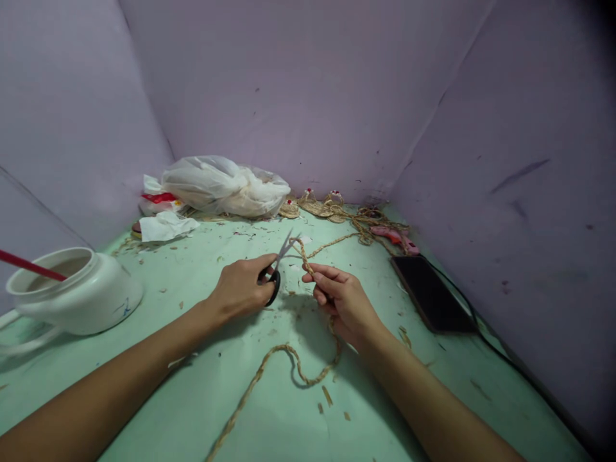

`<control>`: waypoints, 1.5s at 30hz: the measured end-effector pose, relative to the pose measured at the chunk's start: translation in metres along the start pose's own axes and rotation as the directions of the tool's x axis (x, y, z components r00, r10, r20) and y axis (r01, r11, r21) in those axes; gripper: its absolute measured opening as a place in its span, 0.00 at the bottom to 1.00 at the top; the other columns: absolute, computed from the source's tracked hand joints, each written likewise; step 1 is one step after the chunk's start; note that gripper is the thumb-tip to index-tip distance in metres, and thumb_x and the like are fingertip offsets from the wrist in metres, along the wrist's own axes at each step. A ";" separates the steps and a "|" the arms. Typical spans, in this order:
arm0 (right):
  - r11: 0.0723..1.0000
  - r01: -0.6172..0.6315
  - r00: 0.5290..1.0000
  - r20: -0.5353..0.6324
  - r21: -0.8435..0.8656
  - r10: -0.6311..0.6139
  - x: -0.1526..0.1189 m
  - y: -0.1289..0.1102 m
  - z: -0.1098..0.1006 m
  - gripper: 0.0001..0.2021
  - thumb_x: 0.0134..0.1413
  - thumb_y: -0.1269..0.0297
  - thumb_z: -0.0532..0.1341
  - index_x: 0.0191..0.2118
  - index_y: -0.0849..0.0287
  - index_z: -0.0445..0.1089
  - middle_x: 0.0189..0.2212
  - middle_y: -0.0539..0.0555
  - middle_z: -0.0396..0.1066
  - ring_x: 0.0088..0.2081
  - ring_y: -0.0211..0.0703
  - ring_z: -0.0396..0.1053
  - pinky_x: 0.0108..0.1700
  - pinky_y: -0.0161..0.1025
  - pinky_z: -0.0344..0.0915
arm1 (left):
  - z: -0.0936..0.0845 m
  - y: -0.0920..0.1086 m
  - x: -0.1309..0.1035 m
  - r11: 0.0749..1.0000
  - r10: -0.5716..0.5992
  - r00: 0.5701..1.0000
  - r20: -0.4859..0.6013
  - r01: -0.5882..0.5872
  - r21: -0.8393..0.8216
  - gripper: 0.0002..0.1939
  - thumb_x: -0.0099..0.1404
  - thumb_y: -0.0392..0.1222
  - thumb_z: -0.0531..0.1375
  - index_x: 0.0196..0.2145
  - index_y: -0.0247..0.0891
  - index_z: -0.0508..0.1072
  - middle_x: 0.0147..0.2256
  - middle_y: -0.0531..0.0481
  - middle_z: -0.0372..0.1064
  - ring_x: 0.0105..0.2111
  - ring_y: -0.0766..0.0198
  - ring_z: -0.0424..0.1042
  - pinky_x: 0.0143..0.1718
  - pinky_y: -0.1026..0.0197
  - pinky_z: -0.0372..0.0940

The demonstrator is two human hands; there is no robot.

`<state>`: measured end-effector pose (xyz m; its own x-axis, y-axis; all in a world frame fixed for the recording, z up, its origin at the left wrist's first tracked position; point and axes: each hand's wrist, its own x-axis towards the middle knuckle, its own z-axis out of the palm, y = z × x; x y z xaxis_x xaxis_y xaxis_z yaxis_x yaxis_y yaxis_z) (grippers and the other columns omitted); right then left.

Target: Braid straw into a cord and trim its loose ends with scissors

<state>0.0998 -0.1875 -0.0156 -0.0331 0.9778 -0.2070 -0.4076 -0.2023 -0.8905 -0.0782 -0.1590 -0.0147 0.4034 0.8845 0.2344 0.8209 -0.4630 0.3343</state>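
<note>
In the middle, my left hand (245, 282) is closed on black-handled scissors (275, 282), whose blades point up and away, slightly parted. A braided tan rope (304, 253) is pinched in my right hand (344, 298), its bent upper part rising beside the blades. Whether the blades touch the rope I cannot tell. Below my right hand the rope curves over the green surface (192, 385) towards the front edge of the view. Another stretch of rope (337, 240) runs back to a tangled pile at the back right.
A white pot (103, 295) with a red stick stands at the left. At the back lie a white plastic bag (226, 186), crumpled tissue (168, 226) and woven pieces (315, 206). A dark phone (433, 294) and a black cable lie by the right wall.
</note>
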 end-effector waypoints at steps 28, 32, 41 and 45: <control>0.964 0.127 0.986 -0.077 -0.235 -0.148 -0.002 0.006 0.004 0.11 0.40 0.64 0.59 0.33 0.62 0.71 0.25 0.51 0.70 0.13 0.26 0.53 0.13 0.28 0.45 | 0.008 0.001 -0.007 0.877 0.258 0.963 -0.074 -0.201 0.437 0.27 0.53 0.43 0.51 0.52 0.38 0.61 0.31 0.48 0.68 0.28 0.56 0.69 0.27 0.58 0.59; 0.890 0.223 0.969 -0.011 -0.397 -0.248 -0.002 0.013 0.003 0.10 0.44 0.65 0.57 0.31 0.62 0.72 0.27 0.52 0.72 0.14 0.27 0.56 0.15 0.29 0.49 | 0.009 0.002 -0.007 0.882 0.260 0.962 -0.080 -0.203 0.426 0.27 0.53 0.42 0.51 0.52 0.38 0.61 0.31 0.48 0.68 0.28 0.56 0.69 0.27 0.58 0.59; 0.849 0.274 0.950 -0.012 -0.451 -0.312 -0.001 0.013 0.001 0.10 0.45 0.64 0.56 0.32 0.62 0.71 0.26 0.52 0.71 0.15 0.28 0.56 0.16 0.30 0.52 | 0.010 -0.006 -0.006 0.888 0.280 0.959 -0.038 -0.244 0.390 0.28 0.52 0.37 0.51 0.52 0.37 0.60 0.30 0.49 0.70 0.28 0.57 0.70 0.26 0.59 0.60; 0.856 0.271 0.949 -0.026 -0.440 -0.314 0.000 0.014 0.000 0.10 0.45 0.64 0.57 0.33 0.62 0.71 0.26 0.53 0.71 0.15 0.29 0.56 0.16 0.30 0.52 | 0.012 -0.010 -0.006 0.899 0.294 0.955 -0.038 -0.262 0.352 0.27 0.52 0.34 0.50 0.51 0.38 0.61 0.30 0.49 0.71 0.28 0.59 0.70 0.26 0.60 0.60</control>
<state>0.0938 -0.1905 -0.0280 0.1199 0.9901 0.0727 0.0441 0.0679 -0.9967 -0.0841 -0.1588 -0.0304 0.6111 0.7067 0.3566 0.7740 -0.6278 -0.0824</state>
